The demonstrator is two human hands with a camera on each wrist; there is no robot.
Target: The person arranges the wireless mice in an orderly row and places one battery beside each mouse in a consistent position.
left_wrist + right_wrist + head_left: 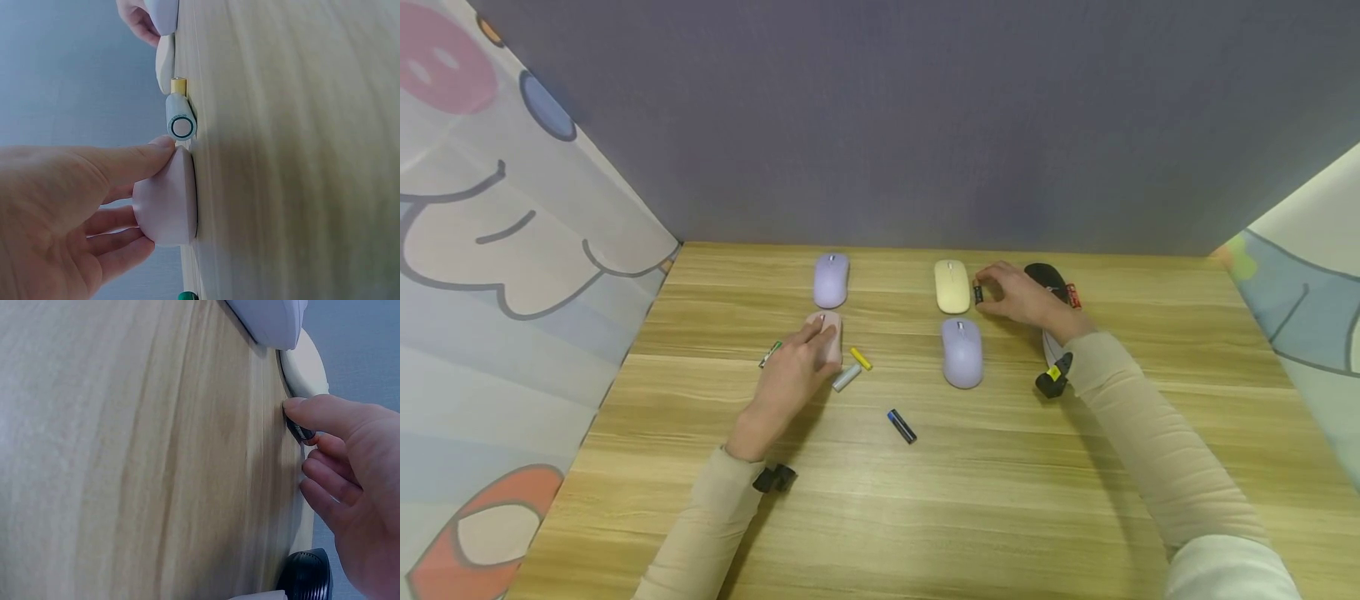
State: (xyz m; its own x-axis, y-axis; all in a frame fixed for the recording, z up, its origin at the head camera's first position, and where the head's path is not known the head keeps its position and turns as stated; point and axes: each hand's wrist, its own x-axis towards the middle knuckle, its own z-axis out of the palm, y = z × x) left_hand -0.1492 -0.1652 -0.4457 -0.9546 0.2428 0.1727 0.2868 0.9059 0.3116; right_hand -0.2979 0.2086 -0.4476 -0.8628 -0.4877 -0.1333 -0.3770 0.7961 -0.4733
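My left hand [790, 371] holds a pink computer mouse [831, 346], thumb on one side and fingers on the other, as the left wrist view also shows. Beside that mouse lie a silver-white battery [847, 377], a yellow battery [861, 358] and a green-ended battery [770, 354]. Just right of the yellow mouse [952, 287], my right hand [1018, 296] pinches a small black battery [978, 292] between thumb and finger. The right wrist view shows this black battery [299, 430] low at the tabletop, its near end visible past the thumb.
One purple mouse [831, 281] stands at the back left, another purple mouse [962, 353] in front of the yellow one. Under my right forearm is a black mouse [1045, 276] with a red battery [1073, 296] beside it. A black-and-blue battery [902, 426] lies nearer on the wooden table [940, 517].
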